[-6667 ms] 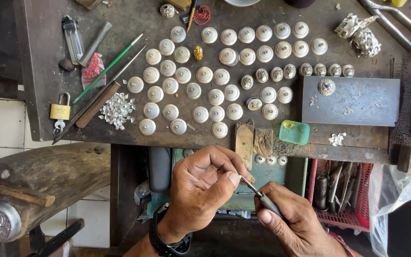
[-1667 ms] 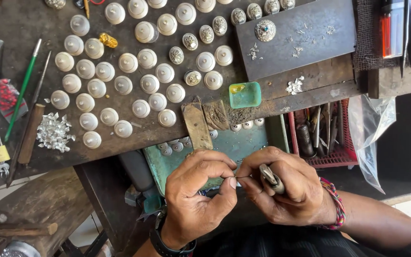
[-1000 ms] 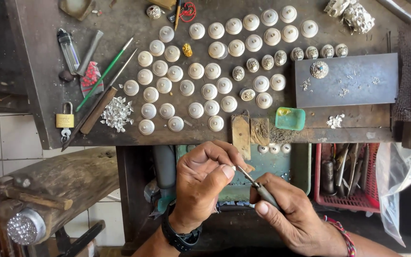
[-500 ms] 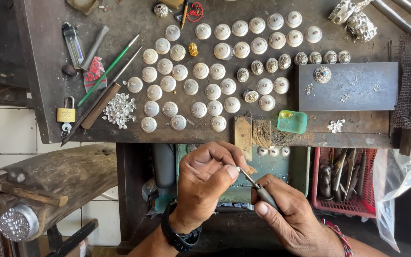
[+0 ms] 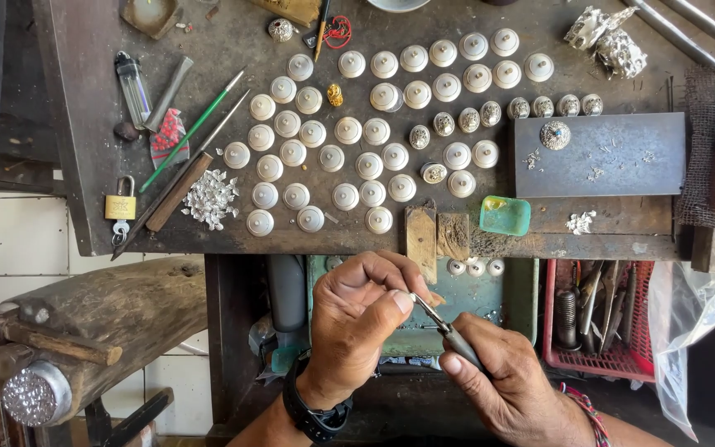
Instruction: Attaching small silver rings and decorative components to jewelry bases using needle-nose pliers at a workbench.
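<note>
A: What is the setting?
B: A dark, scuffed worktop (image 5: 84, 165) over white wall tiles (image 5: 10, 240). Rows of white domed pieces (image 5: 357, 157) cover its middle; a brass padlock (image 5: 120, 207) lies at the left edge, a small green tray (image 5: 505, 215) near the front edge.

A: And the hands?
B: Below the front edge, the left hand (image 5: 357, 323) has its grip pinched on a tiny piece, too small to identify. The right hand (image 5: 506, 381) is clenched around slim pliers (image 5: 444, 327), tips meeting that piece.
</note>
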